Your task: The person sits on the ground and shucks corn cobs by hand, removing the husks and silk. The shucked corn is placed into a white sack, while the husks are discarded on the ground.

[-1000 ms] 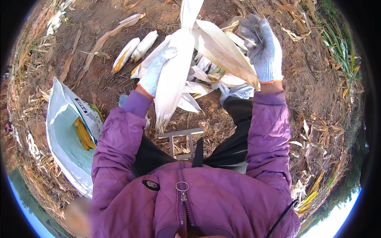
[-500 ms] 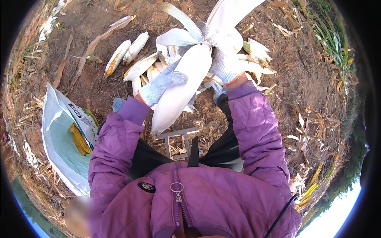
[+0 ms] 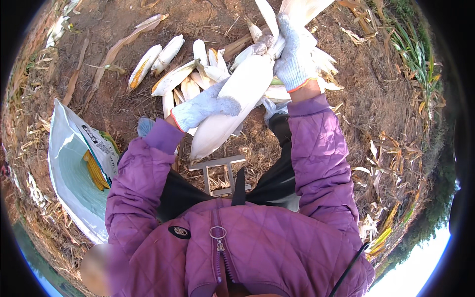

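My left grip (image 3: 210,105) clasps the corn ear (image 3: 250,79), slanted in front of me; my right grip (image 3: 293,58) pinches husk leaves (image 3: 308,9) at its far end. Bracing the ear firmly should help them peel evenly.

Both arms reach forward in quilted purple sleeves, the left forearm (image 3: 143,171) slanting inward, the right forearm (image 3: 320,143) running nearly straight ahead. The gloved left hand (image 3: 204,107) grips with its thumb on top, fingers mostly hidden beneath. The gloved right hand (image 3: 294,55), farther forward, is closed too, fingers partly hidden. Black-trousered legs (image 3: 273,182) spread apart.
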{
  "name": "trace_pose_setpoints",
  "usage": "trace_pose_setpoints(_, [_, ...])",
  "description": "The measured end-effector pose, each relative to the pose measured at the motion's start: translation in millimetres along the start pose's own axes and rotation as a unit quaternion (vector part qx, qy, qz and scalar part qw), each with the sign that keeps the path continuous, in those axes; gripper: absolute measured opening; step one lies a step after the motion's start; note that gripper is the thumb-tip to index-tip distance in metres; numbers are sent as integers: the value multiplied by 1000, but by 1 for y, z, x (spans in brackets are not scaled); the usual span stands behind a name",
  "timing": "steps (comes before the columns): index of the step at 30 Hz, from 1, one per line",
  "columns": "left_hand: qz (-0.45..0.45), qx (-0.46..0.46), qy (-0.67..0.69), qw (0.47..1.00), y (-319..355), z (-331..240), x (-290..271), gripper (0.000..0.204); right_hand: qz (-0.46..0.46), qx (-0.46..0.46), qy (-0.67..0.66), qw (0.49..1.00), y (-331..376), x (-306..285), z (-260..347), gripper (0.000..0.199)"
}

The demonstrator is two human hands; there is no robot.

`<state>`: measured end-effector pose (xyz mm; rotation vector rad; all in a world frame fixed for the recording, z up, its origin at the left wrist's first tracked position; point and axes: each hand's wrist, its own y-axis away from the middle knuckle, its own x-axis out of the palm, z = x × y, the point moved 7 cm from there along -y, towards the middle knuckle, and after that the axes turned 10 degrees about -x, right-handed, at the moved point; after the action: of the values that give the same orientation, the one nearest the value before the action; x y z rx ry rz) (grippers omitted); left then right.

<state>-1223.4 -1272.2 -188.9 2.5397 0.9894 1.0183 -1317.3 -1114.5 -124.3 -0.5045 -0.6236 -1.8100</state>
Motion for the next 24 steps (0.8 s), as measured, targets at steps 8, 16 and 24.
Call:
trace_pose_setpoints(8, [31,-30,234,971,-1,14,24,55,-69,-183,134,972,-12,-12,5,24])
trace_pose_setpoints(16, [-60,-5,283,957,3,17,28,38,-60,-195,190,960,-11,9,-5,24])
trace_pose_setpoints(24, [90,-1,259,962,17,7,26,37,164,-283,544,773,-2,31,0,29])
